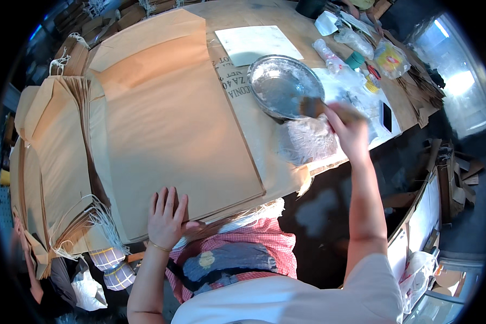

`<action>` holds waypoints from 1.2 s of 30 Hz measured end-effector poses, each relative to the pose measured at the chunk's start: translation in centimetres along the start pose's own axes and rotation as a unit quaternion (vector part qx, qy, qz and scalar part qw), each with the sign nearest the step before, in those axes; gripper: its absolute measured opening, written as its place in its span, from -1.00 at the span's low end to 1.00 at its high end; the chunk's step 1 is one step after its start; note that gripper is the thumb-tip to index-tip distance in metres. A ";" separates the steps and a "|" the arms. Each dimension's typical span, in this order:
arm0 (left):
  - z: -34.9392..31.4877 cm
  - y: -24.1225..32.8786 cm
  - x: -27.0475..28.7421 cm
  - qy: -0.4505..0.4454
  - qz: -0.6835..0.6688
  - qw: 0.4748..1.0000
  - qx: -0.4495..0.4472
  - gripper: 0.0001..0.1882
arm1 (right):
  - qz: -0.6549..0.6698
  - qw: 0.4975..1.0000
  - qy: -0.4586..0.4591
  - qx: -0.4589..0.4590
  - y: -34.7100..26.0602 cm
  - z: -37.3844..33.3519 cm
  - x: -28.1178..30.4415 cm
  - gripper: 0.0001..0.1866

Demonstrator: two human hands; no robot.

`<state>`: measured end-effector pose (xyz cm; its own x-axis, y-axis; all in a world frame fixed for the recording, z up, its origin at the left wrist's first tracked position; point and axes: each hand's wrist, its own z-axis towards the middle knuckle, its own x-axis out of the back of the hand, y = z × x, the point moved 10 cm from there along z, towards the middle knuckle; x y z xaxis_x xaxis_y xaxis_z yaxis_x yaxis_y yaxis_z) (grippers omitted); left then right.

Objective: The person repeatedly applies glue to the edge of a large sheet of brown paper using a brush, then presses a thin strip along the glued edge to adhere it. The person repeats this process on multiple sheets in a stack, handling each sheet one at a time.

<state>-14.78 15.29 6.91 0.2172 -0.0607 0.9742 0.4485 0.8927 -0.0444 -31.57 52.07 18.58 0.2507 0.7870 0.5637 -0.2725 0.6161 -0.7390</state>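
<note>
Brown paper sheets (178, 140) lay in a broad stack on the bench (235, 16), right at its near edge; from where I stood they could have been large bags. The left hand (167, 220) rested at their near edge with its fingers spread, grasping nothing. That struck me as sound: a light, flat palm would steady the stack without creasing the top layer. Beside it, to the left, stood a pile of brown bags (62, 124) with loose strings (105, 216), which I judged best left out from under the paper.

To the right, a plastic-wrapped bundle (313, 137) sat just in front of a metal basin (262, 86) smeared with something whitish. The right hand (352, 132) was closed round a brush (311, 107) at the basin's near right rim; it was blurred, so I could not tell whether the bristles touched metal. Wiping them on that rim would, I thought, shed any excess and spare the paper drips. The phone (386, 116) lay near enough to deserve care against splashes. Past the basin, a white board (259, 43) lay flat.
</note>
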 end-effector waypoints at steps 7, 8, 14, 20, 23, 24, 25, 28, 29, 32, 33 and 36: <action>-1.9 3.7 3.2 0.049 -0.119 0.992 -0.014 -0.48 | -0.143 0.983 -0.060 -0.099 10.2 8.9 -8.2 -0.70; -3.7 4.6 2.1 0.021 -0.170 0.985 -0.026 -0.58 | -0.118 0.984 -0.074 -0.111 10.2 8.9 -8.7 -0.73; -12.4 1.3 -11.4 -0.149 -0.166 0.967 0.121 -0.80 | 0.155 0.978 0.021 -0.141 8.1 8.5 -3.9 -0.86; -11.4 1.5 -9.5 -0.064 -0.198 0.972 0.108 -0.91 | 0.043 0.964 -0.054 -0.259 8.4 6.5 -4.9 -0.66; -10.4 1.1 -6.2 -0.029 -0.268 0.952 0.145 -0.95 | -0.108 0.966 -0.101 -0.214 8.9 7.9 -5.5 -0.58; -10.8 0.8 -5.6 -0.032 -0.302 0.937 0.175 -0.95 | -0.187 0.963 -0.093 -0.171 8.3 9.3 -5.4 -0.57; -13.5 -0.4 -7.5 -0.113 -0.400 0.848 0.330 -0.96 | -0.264 0.952 -0.091 -0.126 7.4 10.3 -6.1 -0.57; -12.7 -0.6 -1.9 -0.072 -0.249 0.932 0.254 -0.95 | -0.051 0.992 -0.040 -0.106 1.7 9.6 -5.2 -0.66; -12.0 -0.6 0.3 -0.043 -0.185 0.958 0.217 -0.90 | -0.022 0.997 -0.011 -0.076 -1.9 7.5 -4.5 -0.70; -10.8 -2.0 4.8 0.018 -0.077 0.980 0.184 -0.70 | 0.208 0.976 -0.042 -0.050 -6.1 0.6 -5.6 -0.85; -10.8 -2.6 5.2 0.026 -0.057 0.980 0.191 -0.72 | 0.252 0.966 -0.044 -0.025 -9.7 -2.8 -7.2 -0.86; -11.2 -4.0 7.0 0.029 -0.012 0.974 0.225 -0.82 | 0.249 0.958 -0.135 0.043 -17.2 -10.3 -14.7 -0.86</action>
<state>-5.34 6.32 11.47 0.2654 -0.0976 0.9592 0.0319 0.9952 0.0925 -21.00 29.58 19.26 -0.1775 0.9563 0.2324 -0.3750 0.1526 -0.9144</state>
